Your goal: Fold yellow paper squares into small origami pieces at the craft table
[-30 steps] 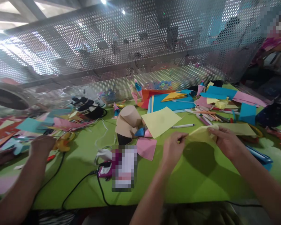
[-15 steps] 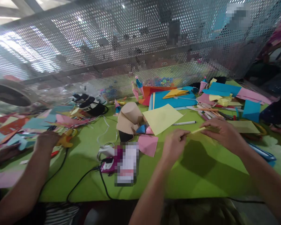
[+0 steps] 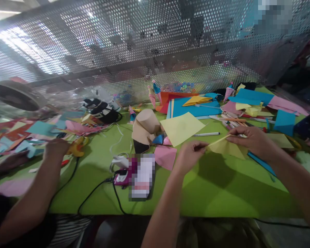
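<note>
My left hand [image 3: 192, 155] pinches the left corner of a sheet of yellow paper [image 3: 228, 148]. At the sheet's right end, my right hand [image 3: 248, 143] grips the upper edge between thumb and fingers. The paper hangs tilted above the green tabletop, casting a shadow below. Just beyond it lies a white pen [image 3: 207, 134]. A larger pale yellow sheet [image 3: 182, 127] rests flat to the left of the pen. Under my right forearm, a blue flat object [image 3: 261, 163] is partly covered.
A pink paper square [image 3: 165, 157], a phone [image 3: 144, 177], a purple power adapter [image 3: 122, 177] with black cables, and a beige roll [image 3: 147, 122] stand to the left. Further left, a co-worker's hand [image 3: 56, 148] is beside a yellow glue gun [image 3: 79, 147]. A perforated metal screen [image 3: 144, 51] runs behind.
My hands have moved slightly apart, and the yellow paper now shows more of its face, stretched between them. The whole view has shifted a little.
</note>
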A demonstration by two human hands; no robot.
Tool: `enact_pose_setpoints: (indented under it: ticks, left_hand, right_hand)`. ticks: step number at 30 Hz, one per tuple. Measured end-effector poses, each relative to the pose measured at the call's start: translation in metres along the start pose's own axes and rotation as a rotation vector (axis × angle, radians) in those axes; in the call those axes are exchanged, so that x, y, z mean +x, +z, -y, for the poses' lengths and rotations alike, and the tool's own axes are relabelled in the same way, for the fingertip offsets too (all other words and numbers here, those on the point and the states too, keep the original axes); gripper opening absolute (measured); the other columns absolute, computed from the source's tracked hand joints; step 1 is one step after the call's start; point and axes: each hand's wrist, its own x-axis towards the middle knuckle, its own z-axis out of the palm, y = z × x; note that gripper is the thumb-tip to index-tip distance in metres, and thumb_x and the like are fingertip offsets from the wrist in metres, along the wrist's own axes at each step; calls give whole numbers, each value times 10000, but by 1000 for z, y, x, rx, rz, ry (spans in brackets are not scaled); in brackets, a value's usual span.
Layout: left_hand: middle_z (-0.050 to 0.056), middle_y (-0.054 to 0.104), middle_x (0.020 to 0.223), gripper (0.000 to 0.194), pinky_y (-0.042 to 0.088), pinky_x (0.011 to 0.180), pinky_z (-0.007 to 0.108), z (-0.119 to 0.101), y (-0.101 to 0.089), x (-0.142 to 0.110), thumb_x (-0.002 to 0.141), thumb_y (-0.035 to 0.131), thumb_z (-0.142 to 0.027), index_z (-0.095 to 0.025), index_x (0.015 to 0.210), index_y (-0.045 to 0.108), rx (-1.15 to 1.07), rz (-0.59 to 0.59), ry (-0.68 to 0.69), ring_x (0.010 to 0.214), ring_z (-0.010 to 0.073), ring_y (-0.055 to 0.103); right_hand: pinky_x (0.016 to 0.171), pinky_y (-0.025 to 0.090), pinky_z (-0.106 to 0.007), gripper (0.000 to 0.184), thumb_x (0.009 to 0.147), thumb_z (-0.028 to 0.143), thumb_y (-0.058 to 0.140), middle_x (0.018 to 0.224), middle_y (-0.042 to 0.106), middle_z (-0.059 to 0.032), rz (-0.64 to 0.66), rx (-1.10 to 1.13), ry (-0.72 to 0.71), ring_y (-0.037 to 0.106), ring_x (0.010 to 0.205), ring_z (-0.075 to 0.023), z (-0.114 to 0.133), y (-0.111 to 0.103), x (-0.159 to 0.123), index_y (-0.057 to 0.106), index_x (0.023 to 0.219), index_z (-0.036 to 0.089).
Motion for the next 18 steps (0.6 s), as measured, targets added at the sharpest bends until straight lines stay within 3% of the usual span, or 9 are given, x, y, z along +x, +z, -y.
enact_pose_setpoints:
  ticks: [5,9,12,15,18]
  left_hand:
    - [105,840,1077,214,589,861,328,4,-13,0,932,729,-171,-159,1121,829,3,45,-52,967,226,769]
    - [105,812,1230,256,572,996,355,-2,-14,-1,997,641,-178,-191,1191,808,16,13,57,1158,237,742]
    - [93,792,1289,275,539,1061,366,-8,-5,0,1048,594,-232,-216,1244,787,62,-8,163,1224,237,714]
    - [87,803,1219,234,550,980,349,-12,9,1,1035,659,-311,-215,1201,793,146,8,211,1133,245,725]
    - [62,790,981,139,519,802,298,-12,19,1,1000,705,-289,-187,1015,797,221,-25,211,915,215,703]
  right_hand:
    - [752,441,-366,712,638,870,781,821,744,-75,-26,-10,63,621,813,-256,0,-1,-2,805,811,180]
    - [782,451,-377,682,692,849,765,858,759,-84,-32,-24,37,645,865,-278,-4,-2,-3,806,835,184]
    - [794,452,-375,580,777,760,757,873,763,-82,-21,-49,-38,651,887,-277,-9,3,-4,806,857,187]
    - [779,450,-371,501,822,686,761,868,758,-73,3,-72,-59,644,850,-259,-12,9,-5,805,881,190]
    - [784,458,-380,475,833,671,759,894,771,-79,21,-57,-85,654,858,-266,-12,15,-7,798,869,198]
